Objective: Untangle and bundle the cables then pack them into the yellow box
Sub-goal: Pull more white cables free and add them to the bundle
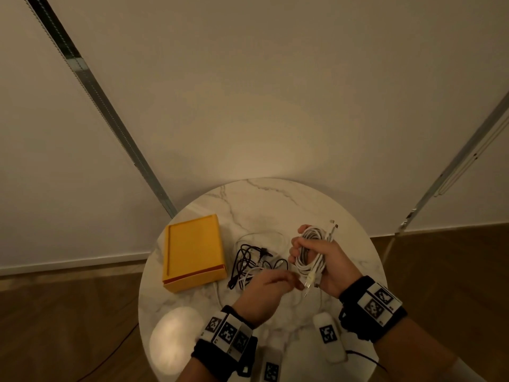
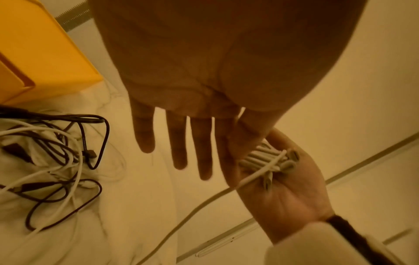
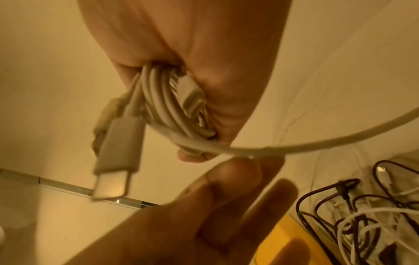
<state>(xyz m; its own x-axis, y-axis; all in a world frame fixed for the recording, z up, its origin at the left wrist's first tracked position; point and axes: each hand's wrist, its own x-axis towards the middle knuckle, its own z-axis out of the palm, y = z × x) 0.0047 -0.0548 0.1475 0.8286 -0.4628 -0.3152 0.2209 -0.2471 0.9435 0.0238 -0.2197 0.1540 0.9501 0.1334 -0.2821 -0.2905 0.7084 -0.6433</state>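
Note:
My right hand grips a coiled white cable above the right part of the round marble table. In the right wrist view the coil sits in the fist, and a USB plug hangs from it. My left hand is close under the coil with straight fingers; its thumb lies beside a loose strand. A tangle of black and white cables lies in the middle. The yellow box stands to its left.
Two white tagged blocks lie at the table's near edge between my wrists. A white wall rises just behind the table, and wooden floor surrounds it. A bright light spot falls on the near left of the tabletop.

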